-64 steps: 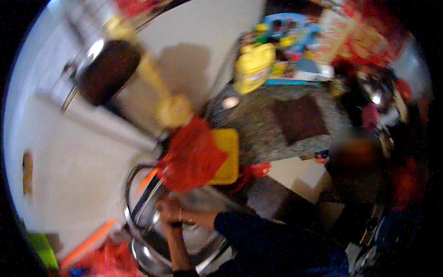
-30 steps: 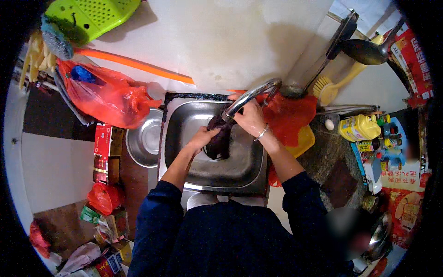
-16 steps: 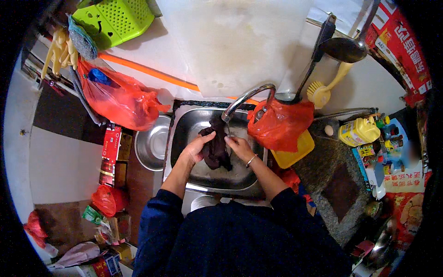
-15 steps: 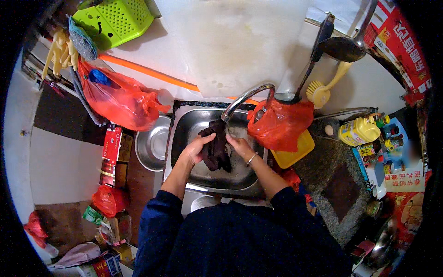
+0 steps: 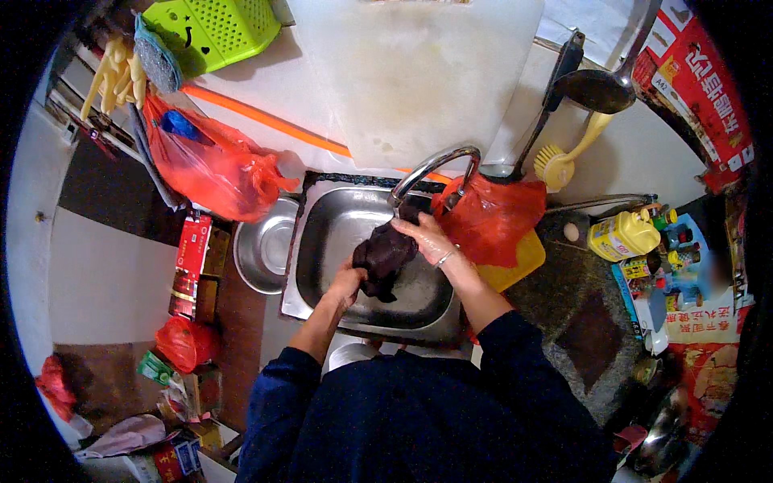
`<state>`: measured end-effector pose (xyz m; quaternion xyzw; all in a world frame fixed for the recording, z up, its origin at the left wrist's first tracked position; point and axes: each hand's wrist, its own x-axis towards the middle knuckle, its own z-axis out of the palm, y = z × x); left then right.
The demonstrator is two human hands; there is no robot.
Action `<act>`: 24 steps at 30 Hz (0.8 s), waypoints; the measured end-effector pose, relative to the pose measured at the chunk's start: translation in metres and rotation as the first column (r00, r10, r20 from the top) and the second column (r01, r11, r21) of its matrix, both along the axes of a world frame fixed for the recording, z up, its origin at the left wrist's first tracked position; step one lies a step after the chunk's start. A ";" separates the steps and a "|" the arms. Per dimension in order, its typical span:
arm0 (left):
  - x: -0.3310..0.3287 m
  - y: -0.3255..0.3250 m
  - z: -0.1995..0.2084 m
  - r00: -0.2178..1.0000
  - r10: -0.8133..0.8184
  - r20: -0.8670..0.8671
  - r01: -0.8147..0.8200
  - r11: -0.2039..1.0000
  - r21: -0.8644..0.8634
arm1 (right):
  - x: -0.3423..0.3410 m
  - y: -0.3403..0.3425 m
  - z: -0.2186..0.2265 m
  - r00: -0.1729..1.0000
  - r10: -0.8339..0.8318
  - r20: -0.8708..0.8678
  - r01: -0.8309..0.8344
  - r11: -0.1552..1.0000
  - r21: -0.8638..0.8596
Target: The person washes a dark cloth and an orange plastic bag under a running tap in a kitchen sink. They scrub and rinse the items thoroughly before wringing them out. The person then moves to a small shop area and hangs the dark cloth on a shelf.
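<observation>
A dark brown, bunched-up cloth point(image 5: 385, 256) hangs over the stainless steel sink point(image 5: 322, 221), slanting from lower left to upper right. My left hand point(image 5: 349, 283) is closed on its lower left end. My right hand point(image 5: 428, 239), with a bracelet at the wrist, grips the upper right end. That end is close under the curved chrome faucet point(image 5: 435, 165). Part of my right hand's fingers is hidden behind the cloth. Whether water is running, I cannot tell.
A red plastic bag point(image 5: 503, 217) hangs right of the faucet, above a yellow tray point(image 5: 522, 262). Left of the sink is a metal basin point(image 5: 262, 249), with another red bag point(image 5: 209, 169) behind it. A yellow jug point(image 5: 624, 236) and several bottles crowd the right counter.
My right hand has risen and moved slightly right with one end of the cloth. My left hand has gone lower, so the cloth now slants between them.
</observation>
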<state>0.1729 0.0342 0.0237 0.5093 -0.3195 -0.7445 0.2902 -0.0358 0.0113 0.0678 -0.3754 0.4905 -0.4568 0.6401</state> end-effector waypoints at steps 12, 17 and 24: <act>-0.026 0.043 0.051 0.723 -0.075 0.687 0.686 0.204 -0.699 | 0.002 -0.009 -0.021 0.940 0.244 -0.238 -0.228 0.969 0.092; 0.001 0.043 0.071 0.722 0.102 0.685 0.672 0.134 -0.728 | 0.021 -0.025 0.011 0.847 0.320 -0.424 -0.406 0.905 -0.130; 0.078 0.044 0.056 0.805 -0.014 0.593 0.381 0.778 -0.499 | 0.022 -0.045 0.051 0.291 0.333 -0.897 -0.696 0.717 0.040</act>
